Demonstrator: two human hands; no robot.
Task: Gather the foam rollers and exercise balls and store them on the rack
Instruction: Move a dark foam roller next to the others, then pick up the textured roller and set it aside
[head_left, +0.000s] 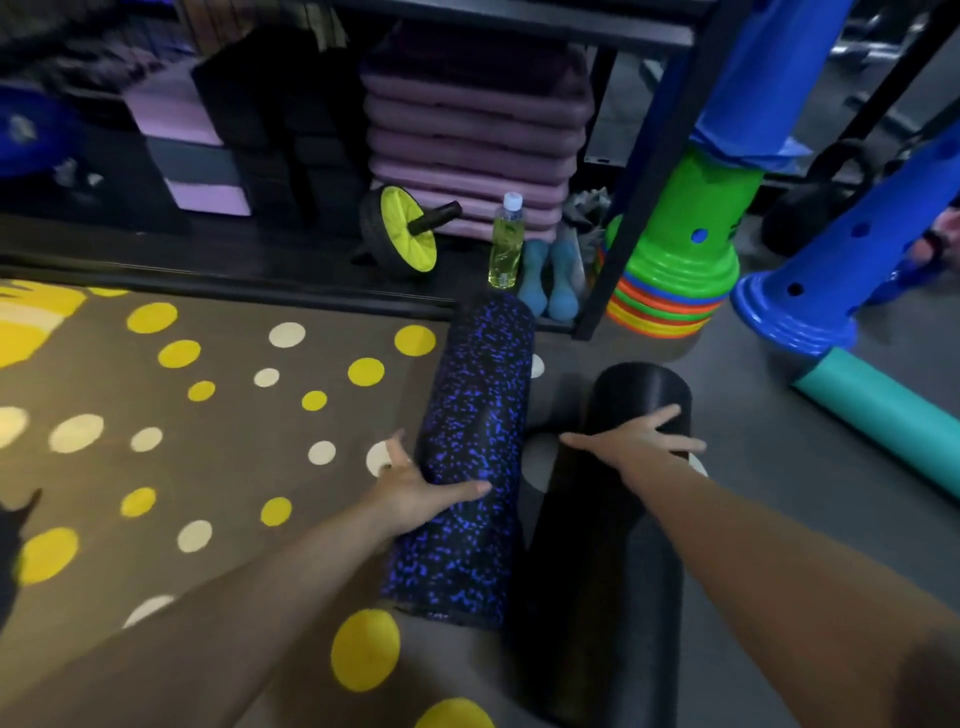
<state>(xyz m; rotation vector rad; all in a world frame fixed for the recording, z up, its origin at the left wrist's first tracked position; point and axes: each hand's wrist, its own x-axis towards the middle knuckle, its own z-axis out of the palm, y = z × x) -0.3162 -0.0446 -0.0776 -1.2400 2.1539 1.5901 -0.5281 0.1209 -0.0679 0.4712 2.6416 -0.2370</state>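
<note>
Nearest the camera, two bare forearms reach forward over the floor (753, 467). The left grip (415, 491) clasps the speckled roller (478, 415), thumb across its top and fingers down its left side. This roller lies lengthwise at the edge of a dotted carpet (218, 467), its far end close to the rack (626, 223). Just beside it on the right lies the black roller (613, 597), roughly parallel. The right grip (636, 441) rests on it with straight, spread fingers, closed round nothing. Further right, apart from both, a teal roller (883, 415) lies slantwise on the floor. Beyond the speckled roller a bottle (506, 249) of yellowish liquid stands upright at the front of the rack's bottom shelf, with pale blue dumbbells (550, 275) just beside it and an ab wheel (405, 234) to its left. Behind these sits a stack of purple pads (467, 140). Right of the rack post stand stacked cones (675, 270), green on top, and a tilted blue cone (831, 270).
</note>
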